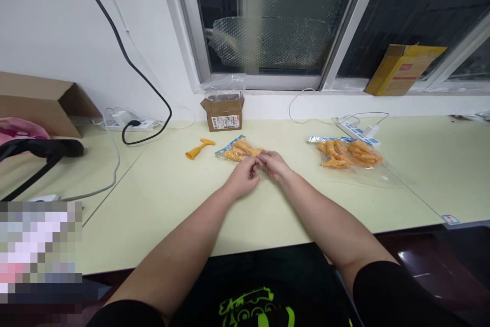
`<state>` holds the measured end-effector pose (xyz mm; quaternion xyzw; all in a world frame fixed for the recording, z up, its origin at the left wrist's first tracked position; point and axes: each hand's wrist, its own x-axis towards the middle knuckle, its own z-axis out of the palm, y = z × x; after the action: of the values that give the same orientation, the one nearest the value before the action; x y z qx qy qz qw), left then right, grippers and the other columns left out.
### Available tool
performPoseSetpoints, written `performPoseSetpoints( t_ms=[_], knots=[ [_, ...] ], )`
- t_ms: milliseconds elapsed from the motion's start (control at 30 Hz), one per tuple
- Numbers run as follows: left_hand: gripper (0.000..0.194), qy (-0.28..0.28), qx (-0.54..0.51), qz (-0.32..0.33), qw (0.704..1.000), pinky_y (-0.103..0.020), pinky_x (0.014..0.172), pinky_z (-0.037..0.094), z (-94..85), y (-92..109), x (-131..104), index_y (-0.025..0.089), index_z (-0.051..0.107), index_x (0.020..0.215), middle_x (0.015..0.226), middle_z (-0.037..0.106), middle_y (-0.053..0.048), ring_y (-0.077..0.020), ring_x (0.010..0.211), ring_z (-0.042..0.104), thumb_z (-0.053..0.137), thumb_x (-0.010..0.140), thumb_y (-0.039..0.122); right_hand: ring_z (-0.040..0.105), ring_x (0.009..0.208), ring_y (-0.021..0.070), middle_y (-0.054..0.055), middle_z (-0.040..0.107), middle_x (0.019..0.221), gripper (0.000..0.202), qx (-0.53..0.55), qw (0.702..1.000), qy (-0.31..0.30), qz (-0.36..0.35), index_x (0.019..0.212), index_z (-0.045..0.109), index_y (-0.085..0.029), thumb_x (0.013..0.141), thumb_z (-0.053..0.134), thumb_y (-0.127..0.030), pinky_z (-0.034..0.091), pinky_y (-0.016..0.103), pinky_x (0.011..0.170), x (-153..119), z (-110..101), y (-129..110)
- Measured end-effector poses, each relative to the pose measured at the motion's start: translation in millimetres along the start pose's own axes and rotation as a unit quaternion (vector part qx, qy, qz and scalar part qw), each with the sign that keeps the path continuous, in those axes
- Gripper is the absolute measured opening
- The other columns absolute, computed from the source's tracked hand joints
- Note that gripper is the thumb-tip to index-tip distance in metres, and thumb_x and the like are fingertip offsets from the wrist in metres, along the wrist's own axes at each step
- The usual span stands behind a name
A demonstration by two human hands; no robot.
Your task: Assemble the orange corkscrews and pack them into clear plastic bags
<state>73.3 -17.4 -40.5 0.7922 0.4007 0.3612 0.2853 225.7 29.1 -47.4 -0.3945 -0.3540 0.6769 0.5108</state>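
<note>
A clear plastic bag [234, 152] with a bluish printed header strip lies on the table, with orange T-shaped, hollow-looking plastic pieces inside. My left hand [243, 178] is closed at the near end of this bag, its fingers curled on the clear film. My right hand [274, 165] pinches the bag's right end from the other side, close to the tip of an orange piece. Both hands almost meet; the fingertips partly hide the bag's edge. To the left of the bag lies one loose orange T-shaped piece [199, 148], flared at its lower end.
Filled bags [337, 153] of similar orange pieces lie to the right. Behind stands an opened small carton [225, 114] with plastic film. Power strips [360, 133] and cables run along the wall. A black cable [126, 56] hangs at left, near a large cardboard box [42, 97].
</note>
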Motion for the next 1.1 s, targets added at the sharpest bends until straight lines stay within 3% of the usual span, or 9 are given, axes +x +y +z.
performPoseSetpoints(
  t_ms=[200, 333, 467, 567, 633, 700, 833, 967, 1100],
  knots=[
    [0.031, -0.021, 0.009, 0.053, 0.998, -0.028, 0.067, 0.045, -1.2, 2.3, -2.3, 0.019, 0.062, 0.098, 0.087, 0.055, -0.002, -0.0162, 0.076, 0.052, 0.054, 0.071, 0.005, 0.059, 0.051, 0.0136, -0.002, 0.063, 0.059, 0.028, -0.037, 0.998, 0.005, -0.045, 0.077, 0.056, -0.019, 0.068, 0.083, -0.022, 0.052, 0.027, 0.053, 3.4, -6.4, 11.2],
    [0.028, -0.034, 0.001, 0.054, 0.998, -0.028, 0.066, 0.046, -3.2, -1.7, -1.1, 0.019, 0.064, 0.098, 0.087, 0.057, -0.002, -0.0159, 0.074, 0.054, 0.056, 0.074, 0.008, 0.061, 0.063, 0.0119, -0.003, 0.065, 0.074, 0.033, -0.148, 0.985, 0.026, -0.089, 0.096, 0.066, -0.017, 0.067, 0.082, -0.022, 0.052, 0.025, 0.063, 6.7, -11.9, 14.6],
    [0.017, 0.084, 0.095, 0.041, 0.991, -0.038, 0.087, 0.051, -25.6, -18.6, 3.9, 0.02, 0.066, 0.097, 0.094, 0.063, -0.005, -0.0228, 0.092, 0.06, 0.06, 0.081, 0.017, 0.062, 0.073, 0.0109, -0.001, 0.066, 0.091, 0.044, -0.249, 0.96, 0.023, -0.127, 0.117, 0.066, -0.018, 0.074, 0.073, -0.017, 0.053, 0.027, 0.075, 8.1, -16.3, 15.3],
    [0.022, 0.226, 0.224, -0.068, 0.946, -0.049, 0.109, 0.043, -60.1, -42.0, 2.6, 0.021, 0.069, 0.103, 0.112, 0.063, -0.011, -0.0308, 0.117, 0.056, 0.063, 0.083, 0.022, 0.065, 0.082, 0.013, 0.003, 0.069, 0.101, 0.047, -0.303, 0.941, 0.017, -0.152, 0.125, 0.063, -0.019, 0.079, 0.067, -0.016, 0.054, 0.03, 0.083, 6.7, -21.5, 15.1],
    [0.035, 0.271, 0.283, -0.193, 0.899, -0.054, 0.114, 0.038, -84.4, -58.9, -1.4, 0.023, 0.068, 0.116, 0.131, 0.058, -0.014, -0.0361, 0.132, 0.048, 0.067, 0.081, 0.025, 0.067, 0.088, 0.0143, 0.005, 0.071, 0.105, 0.041, -0.325, 0.931, 0.011, -0.167, 0.12, 0.065, -0.019, 0.079, 0.065, -0.016, 0.053, 0.032, 0.088, 5.2, -25.7, 13.4],
    [0.05, 0.265, 0.3, -0.31, 0.862, -0.061, 0.115, 0.035, -103.6, -73.1, -5.6, 0.024, 0.064, 0.127, 0.146, 0.05, -0.017, -0.0406, 0.143, 0.038, 0.071, 0.077, 0.028, 0.067, 0.089, 0.0151, 0.006, 0.073, 0.103, 0.029, -0.343, 0.923, 0.004, -0.176, 0.108, 0.068, -0.018, 0.08, 0.064, -0.018, 0.053, 0.032, 0.089, 3.5, -30.0, 10.0],
    [0.052, 0.233, 0.277, -0.401, 0.842, -0.061, 0.109, 0.039, -119.9, -87.6, -8.8, 0.026, 0.063, 0.123, 0.128, 0.061, -0.016, -0.0411, 0.128, 0.053, 0.074, 0.072, 0.025, 0.064, 0.074, 0.0154, 0.002, 0.071, 0.082, 0.017, -0.374, 0.909, 0.006, -0.185, 0.092, 0.07, -0.019, 0.079, 0.063, -0.025, 0.053, 0.03, 0.076, 0.5, -37.3, 0.1],
    [0.031, 0.317, 0.207, -0.353, 0.855, -0.055, 0.098, 0.048, -121.4, -89.6, -6.3, 0.024, 0.065, 0.102, 0.107, 0.064, -0.011, -0.0343, 0.106, 0.063, 0.072, 0.072, 0.019, 0.06, 0.062, 0.0145, -0.001, 0.065, 0.072, 0.017, -0.346, 0.917, 0.052, -0.191, 0.089, 0.069, -0.02, 0.076, 0.061, -0.026, 0.05, 0.028, 0.063, -3.0, -40.8, -12.1],
    [0.024, 0.486, -0.004, -0.159, 0.859, -0.039, 0.088, 0.055, -117.5, -83.8, 2.7, 0.021, 0.057, 0.102, 0.103, 0.062, -0.006, -0.0199, 0.09, 0.066, 0.067, 0.08, 0.022, 0.055, 0.059, 0.0131, -0.001, 0.065, 0.074, 0.015, -0.288, 0.915, 0.139, -0.245, 0.088, 0.067, -0.02, 0.076, 0.062, -0.028, 0.046, 0.027, 0.057, -10.4, -38.2, -25.8]
  ],
)
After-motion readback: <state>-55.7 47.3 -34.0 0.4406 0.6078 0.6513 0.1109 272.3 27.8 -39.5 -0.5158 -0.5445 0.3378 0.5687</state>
